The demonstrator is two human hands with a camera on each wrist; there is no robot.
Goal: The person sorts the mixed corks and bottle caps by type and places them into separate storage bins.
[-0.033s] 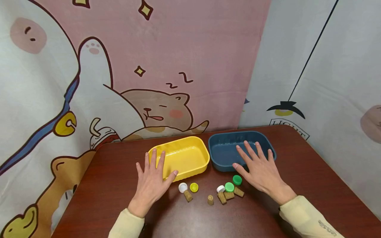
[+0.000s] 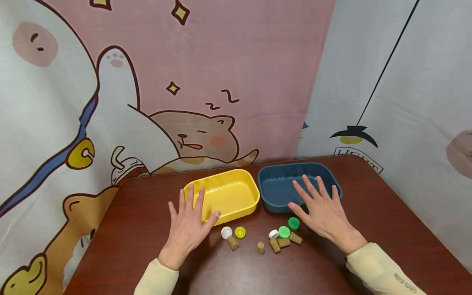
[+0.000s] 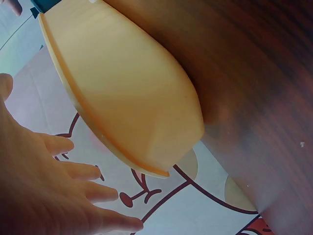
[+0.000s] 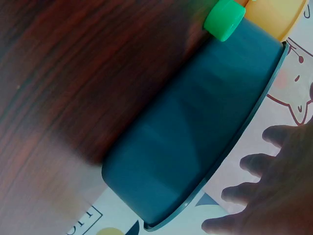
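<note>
My left hand (image 2: 187,227) is spread with straight fingers, overlapping the near left side of a yellow tub (image 2: 236,214) in the head view. In the left wrist view its fingers (image 3: 80,170) stand apart from the tub wall and hold nothing. My right hand (image 2: 326,213) is spread likewise, over the near right part of a dark blue tub (image 2: 274,205), also holding nothing. Between the hands lie two green bottle caps (image 2: 284,232), a yellow cap (image 2: 240,232), two white caps (image 2: 226,232) and several corks (image 2: 260,248). One cork leans against the left white cap.
The tubs stand side by side at the back of a dark red-brown wooden table (image 2: 140,229). Behind it hangs a cartoon-printed cloth (image 2: 258,82), with another pale cloth (image 2: 405,102) at the right. Both tubs show bare floors inside.
</note>
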